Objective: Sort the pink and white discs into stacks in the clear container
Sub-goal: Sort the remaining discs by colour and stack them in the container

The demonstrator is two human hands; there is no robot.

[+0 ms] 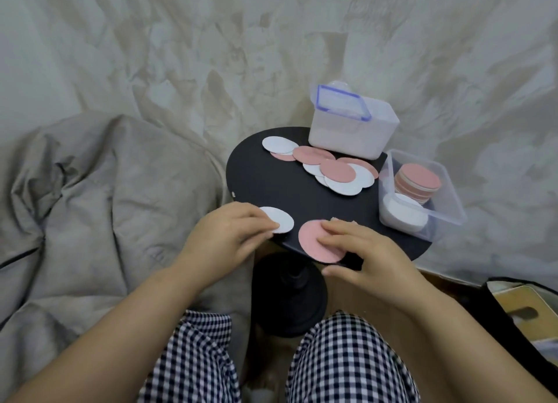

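Your left hand [225,236] pinches a white disc [277,220] and your right hand [356,251] a pink disc [314,241], separated by colour for the clear container [447,197].

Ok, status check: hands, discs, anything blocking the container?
Left hand on a white disc, right hand on a pink disc. Clear container holds both stacks. Loose pile remains. Path clear.

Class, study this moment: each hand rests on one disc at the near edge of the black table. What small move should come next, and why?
Probably lift the pink disc under the right hand onto the pink stack in the clear container. It already overhangs the black table edge, and that stack sits on the right side; the left hand holds a white disc.
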